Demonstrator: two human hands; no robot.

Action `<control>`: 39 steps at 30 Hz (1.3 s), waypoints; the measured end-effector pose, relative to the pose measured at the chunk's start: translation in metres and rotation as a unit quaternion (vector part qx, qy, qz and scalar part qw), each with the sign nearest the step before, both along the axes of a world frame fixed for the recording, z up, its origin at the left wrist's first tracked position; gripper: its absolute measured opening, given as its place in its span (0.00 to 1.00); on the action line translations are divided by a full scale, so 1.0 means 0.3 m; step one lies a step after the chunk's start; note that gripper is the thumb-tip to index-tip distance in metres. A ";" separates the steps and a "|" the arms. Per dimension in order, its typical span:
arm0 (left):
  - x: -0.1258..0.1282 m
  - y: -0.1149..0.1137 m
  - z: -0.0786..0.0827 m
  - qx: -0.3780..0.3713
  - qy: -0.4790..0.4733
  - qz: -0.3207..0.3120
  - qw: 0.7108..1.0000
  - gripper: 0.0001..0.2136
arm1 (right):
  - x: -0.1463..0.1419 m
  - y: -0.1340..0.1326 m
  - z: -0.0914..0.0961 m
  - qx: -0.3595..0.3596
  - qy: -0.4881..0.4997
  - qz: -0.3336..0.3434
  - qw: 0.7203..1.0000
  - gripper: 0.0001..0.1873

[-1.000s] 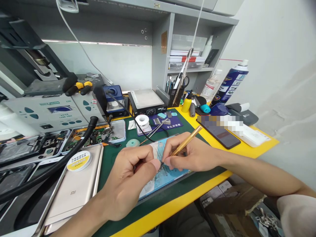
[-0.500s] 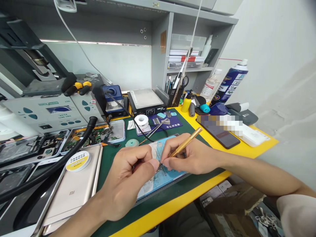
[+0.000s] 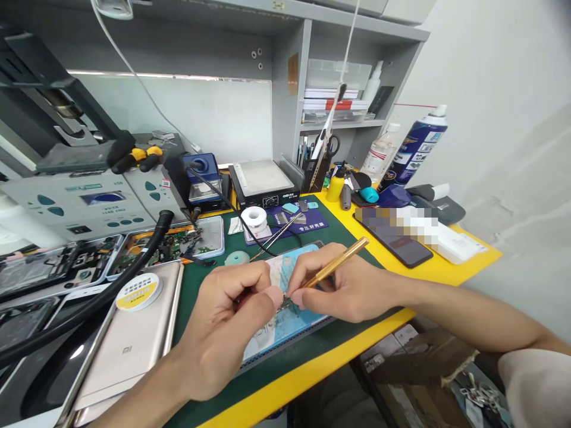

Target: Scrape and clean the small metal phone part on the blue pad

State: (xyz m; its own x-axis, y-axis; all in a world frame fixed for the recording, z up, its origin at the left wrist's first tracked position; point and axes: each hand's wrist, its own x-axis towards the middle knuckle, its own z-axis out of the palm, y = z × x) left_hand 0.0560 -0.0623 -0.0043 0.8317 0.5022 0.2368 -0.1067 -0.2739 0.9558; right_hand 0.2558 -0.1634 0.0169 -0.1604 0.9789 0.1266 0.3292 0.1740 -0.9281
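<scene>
My right hand [image 3: 339, 288] is closed around a slim gold pen-shaped tool [image 3: 339, 261], whose back end points up to the right. Its tip is hidden by my fingers. Facing it, my left hand [image 3: 241, 315] pinches the edge of a small silvery part [image 3: 286, 302], too small to make out fully. The fingertips of both hands nearly meet at this part, just above a light-blue and whitish work pad [image 3: 307, 321] with worn stains. Most of the left fingers are curled out of sight.
On the left lie a gold phone back [image 3: 129, 339] with a round tin [image 3: 139, 291], a black hose [image 3: 151, 255] and a tray of boards [image 3: 214, 244]. Behind the pad are tweezers [image 3: 279, 235] and a solder spool [image 3: 255, 219]. A dark phone [image 3: 397, 244] lies right.
The view has shifted very slightly. Both hands keep their grips, and the gold tool leans a little lower; the fingertips stay close together at the small part.
</scene>
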 end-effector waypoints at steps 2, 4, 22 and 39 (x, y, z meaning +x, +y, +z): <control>0.003 0.001 0.001 0.003 0.001 0.001 1.000 0.19 | -0.002 0.000 0.001 0.002 -0.001 0.003 1.000 0.03; 0.003 0.002 0.002 0.007 0.003 -0.001 1.000 0.19 | -0.003 0.002 0.001 0.004 0.000 0.007 1.000 0.03; 0.001 -0.003 0.007 0.010 0.017 0.004 1.000 0.20 | 0.014 0.008 -0.008 0.019 0.005 0.011 1.000 0.05; 0.001 0.003 0.003 0.009 0.015 -0.003 1.000 0.19 | 0.018 0.006 -0.001 -0.023 0.004 -0.037 0.999 0.06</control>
